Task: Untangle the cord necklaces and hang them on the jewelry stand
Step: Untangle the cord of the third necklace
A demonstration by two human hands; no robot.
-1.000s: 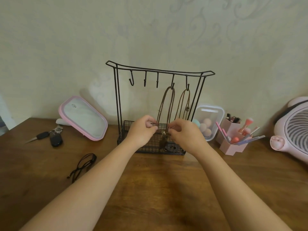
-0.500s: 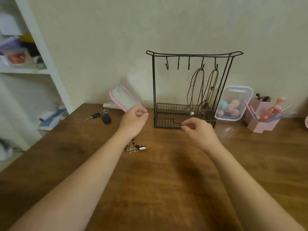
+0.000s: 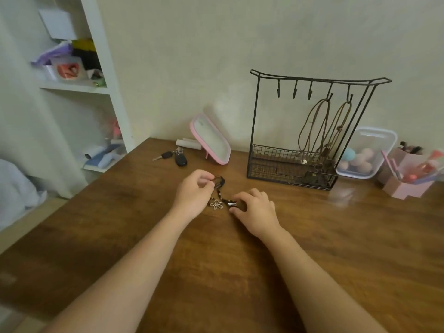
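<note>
Right hand [image 3: 255,209] has come left from the jewelry stand [image 3: 255,116], fingers now gripping the black cord necklace [image 3: 219,186] by its beaded end. Left hand [image 3: 194,196] pinches its cord.

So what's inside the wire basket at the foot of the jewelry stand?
The lower ends of two brown cord necklaces hang into the basket, one with a pale bead. Its front wires obscure their dark pendants.

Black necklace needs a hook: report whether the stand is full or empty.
Partly full: the jewelry stand holds brown cord necklaces on its two rightmost hooks; three hooks are bare.
</note>
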